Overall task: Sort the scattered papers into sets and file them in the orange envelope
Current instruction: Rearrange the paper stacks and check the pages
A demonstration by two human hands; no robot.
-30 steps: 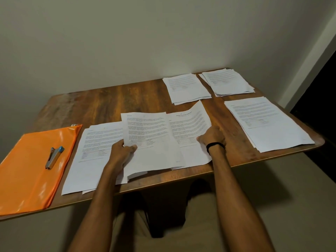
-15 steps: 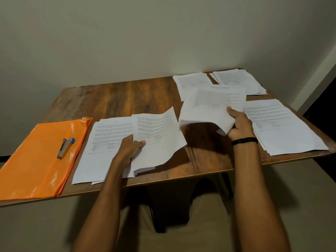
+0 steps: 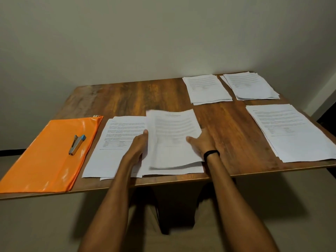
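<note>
The orange envelope (image 3: 49, 160) lies flat at the table's left end. Beside it is a pile of printed papers (image 3: 116, 142). In front of me sits a central stack (image 3: 172, 168), and a blurred top bundle of sheets (image 3: 174, 131) lies slightly raised over it. My left hand (image 3: 141, 144) holds the central stack's left edge, thumb pointing up. My right hand (image 3: 201, 142) grips the top bundle's right edge with the thumb on the page. Three sorted piles lie apart: far middle (image 3: 207, 89), far right (image 3: 251, 87) and near right (image 3: 291, 131).
A small grey stapler (image 3: 77, 144) with a blue end rests on the envelope. The wooden table (image 3: 138, 99) stands against a plain wall, with bare wood at its far left. The near-right pile reaches the table's front edge.
My right hand lifted a bundle of sheets up and to the right, then brought it back down onto the central stack. My left hand stayed on the stack's left edge.
</note>
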